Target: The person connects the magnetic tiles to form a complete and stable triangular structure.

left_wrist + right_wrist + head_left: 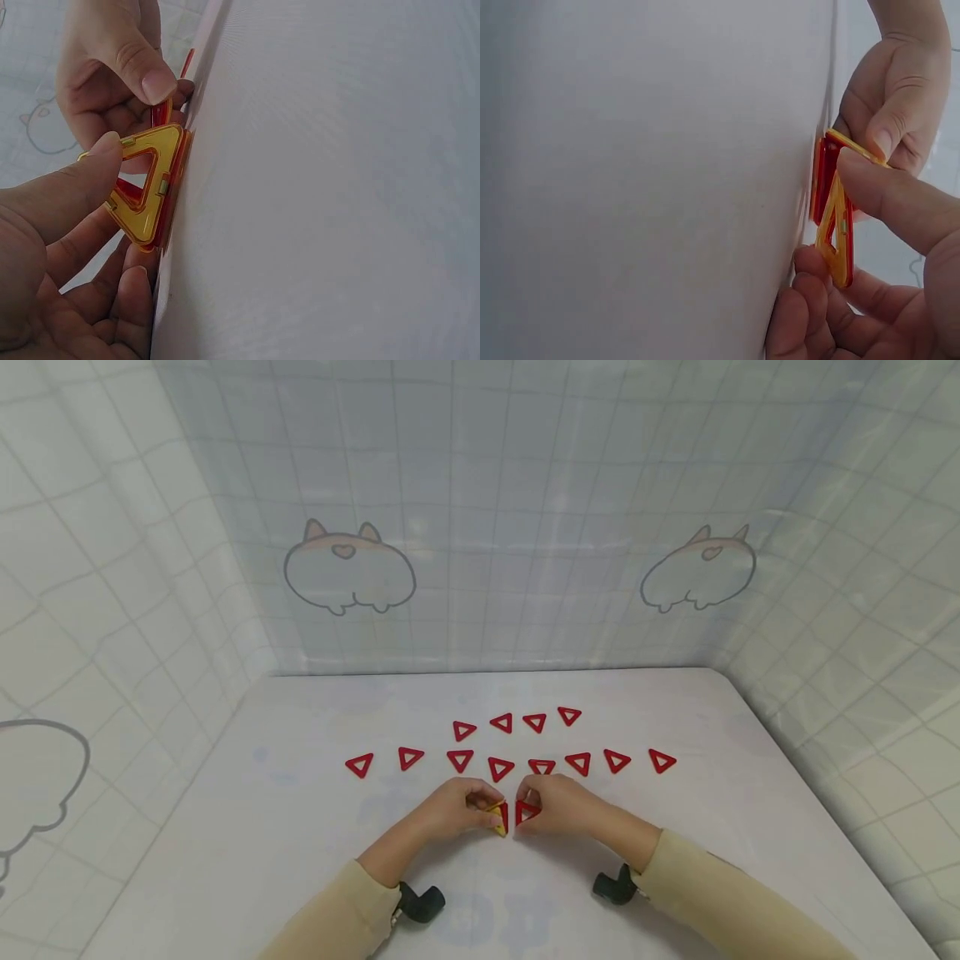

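Note:
Near the middle of the white table, my left hand point(452, 810) pinches a yellow-faced triangular magnetic tile point(169, 161), thumb on its face. Red shows right behind the yellow; whether that is a second tile, I cannot tell. Just to the right, my right hand point(561, 805) pinches a red triangular magnetic tile point(527, 812) between thumb and fingers. From the right wrist view, this tile shows yellow on one side and red on the other. Both tiles stand tilted up close together at the tabletop, with a narrow gap between them in the head view.
Beyond the hands, several red triangular tiles lie flat in two rows, a nearer row point(460, 760) and a shorter farther row point(535, 722). The white table point(300, 860) meets a grid-patterned back wall point(480, 527) and side walls.

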`<state>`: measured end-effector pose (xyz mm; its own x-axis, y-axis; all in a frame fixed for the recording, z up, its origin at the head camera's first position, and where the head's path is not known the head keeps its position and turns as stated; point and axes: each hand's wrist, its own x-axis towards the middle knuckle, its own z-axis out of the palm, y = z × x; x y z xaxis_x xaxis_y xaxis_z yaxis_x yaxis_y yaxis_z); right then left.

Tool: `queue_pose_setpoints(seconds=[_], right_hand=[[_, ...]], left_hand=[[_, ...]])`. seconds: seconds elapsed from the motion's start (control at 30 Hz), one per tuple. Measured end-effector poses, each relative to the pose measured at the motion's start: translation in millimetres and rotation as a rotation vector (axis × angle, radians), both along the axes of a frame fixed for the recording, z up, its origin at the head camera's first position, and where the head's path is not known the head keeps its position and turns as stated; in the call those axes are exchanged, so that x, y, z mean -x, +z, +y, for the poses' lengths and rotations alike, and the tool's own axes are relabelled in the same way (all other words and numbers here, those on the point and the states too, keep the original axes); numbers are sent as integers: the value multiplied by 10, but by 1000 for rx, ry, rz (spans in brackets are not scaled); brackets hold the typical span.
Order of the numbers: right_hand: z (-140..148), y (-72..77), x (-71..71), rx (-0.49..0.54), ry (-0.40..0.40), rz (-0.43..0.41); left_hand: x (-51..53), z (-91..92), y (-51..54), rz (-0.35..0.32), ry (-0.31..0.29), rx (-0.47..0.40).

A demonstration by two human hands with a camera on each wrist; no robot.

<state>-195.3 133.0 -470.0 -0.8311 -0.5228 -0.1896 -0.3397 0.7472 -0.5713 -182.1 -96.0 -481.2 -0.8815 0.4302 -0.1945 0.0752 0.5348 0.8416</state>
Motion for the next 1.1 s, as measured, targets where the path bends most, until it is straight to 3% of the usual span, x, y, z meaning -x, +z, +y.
queue_pose_setpoints(seconds=[0.77, 1.1], right_hand=[[-92, 34, -18, -1, -22, -16], [-53, 31, -30, 43, 11, -5]], left_hand=[[12, -5, -43, 18, -11, -12], [-8, -7, -26, 9, -6, -33]])
